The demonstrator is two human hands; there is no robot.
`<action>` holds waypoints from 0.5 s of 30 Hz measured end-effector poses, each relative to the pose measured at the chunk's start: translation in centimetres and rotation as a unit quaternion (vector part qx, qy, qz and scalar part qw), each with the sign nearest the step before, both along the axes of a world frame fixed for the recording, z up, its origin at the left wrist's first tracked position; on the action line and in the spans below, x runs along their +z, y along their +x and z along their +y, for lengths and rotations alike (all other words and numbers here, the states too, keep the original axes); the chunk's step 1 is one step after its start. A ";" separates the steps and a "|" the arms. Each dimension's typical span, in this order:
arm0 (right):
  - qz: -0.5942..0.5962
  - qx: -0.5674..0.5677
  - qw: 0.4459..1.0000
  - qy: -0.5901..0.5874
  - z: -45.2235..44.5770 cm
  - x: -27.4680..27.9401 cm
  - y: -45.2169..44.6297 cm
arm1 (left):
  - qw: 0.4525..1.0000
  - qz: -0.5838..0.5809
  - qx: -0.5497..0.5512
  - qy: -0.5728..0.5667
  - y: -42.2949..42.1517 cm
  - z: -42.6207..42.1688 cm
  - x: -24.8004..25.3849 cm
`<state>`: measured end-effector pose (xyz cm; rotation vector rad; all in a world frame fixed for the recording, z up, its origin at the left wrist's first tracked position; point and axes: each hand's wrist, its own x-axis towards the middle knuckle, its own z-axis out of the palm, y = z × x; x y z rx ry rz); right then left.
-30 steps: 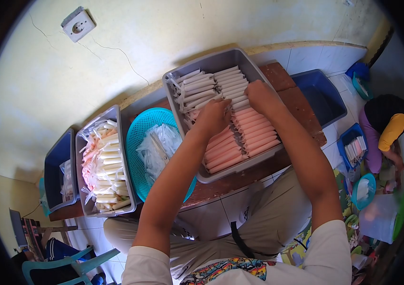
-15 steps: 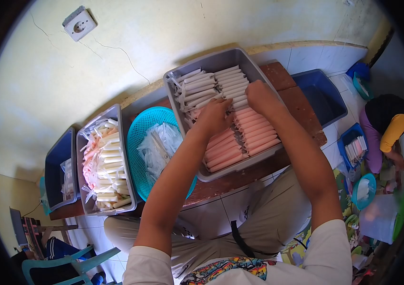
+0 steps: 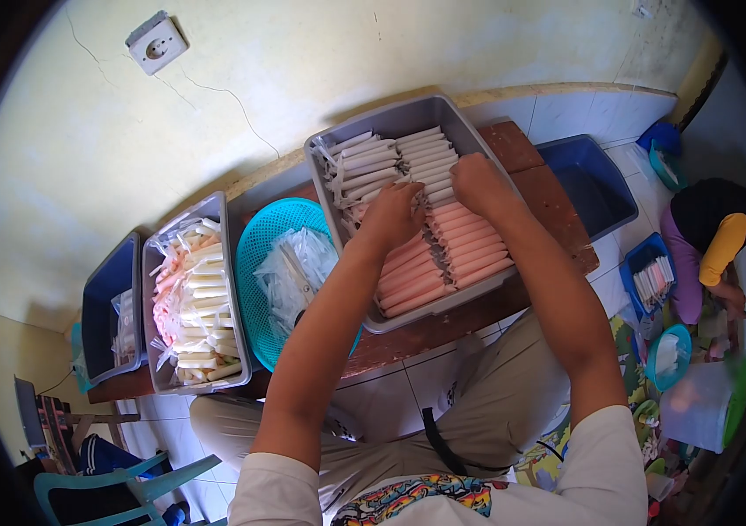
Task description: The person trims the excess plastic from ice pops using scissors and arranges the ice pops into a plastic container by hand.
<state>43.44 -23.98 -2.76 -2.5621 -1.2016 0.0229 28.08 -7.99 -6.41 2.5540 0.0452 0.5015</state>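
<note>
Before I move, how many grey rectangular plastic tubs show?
2: one grey tub beneath the left hand and right hand; another grey tub left of the round turquoise plastic basket. More may be hidden.

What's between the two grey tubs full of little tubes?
The head view shows a turquoise mesh basket there, with see-through plastic bags inside it.

Bare forearms [image 3: 316, 355] extended forward, left hand [image 3: 393, 215] curled, right hand [image 3: 478, 186] curled near it
</note>
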 end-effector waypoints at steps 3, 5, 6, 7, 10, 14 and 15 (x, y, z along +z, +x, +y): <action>-0.007 0.015 0.998 0.064 -0.3 0.4 -0.3 | 0.999 -0.031 0.014 -0.002 0.0 0.2 0.1; -0.023 0.026 0.993 0.109 -0.3 0.7 -0.8 | 0.999 -0.041 0.020 -0.012 0.1 0.2 0.3; -0.037 0.037 0.987 0.155 -0.3 1.0 -1.1 | 0.998 -0.059 0.030 -0.021 0.0 0.1 0.6; -0.039 0.039 0.986 0.155 -0.2 1.3 -1.5 | 0.996 -0.077 0.040 -0.030 -0.1 0.0 0.8; -0.055 0.054 0.972 0.220 0.1 2.6 -2.5 | 0.987 -0.138 0.066 -0.058 -0.1 -0.3 1.3; -0.034 0.066 0.940 0.334 0.2 4.7 -4.4 | 0.972 -0.216 0.071 -0.063 -1.4 -0.9 3.6; -0.013 0.065 0.930 0.361 0.0 5.2 -5.1 | 0.966 -0.232 0.086 -0.075 -2.3 -1.2 4.6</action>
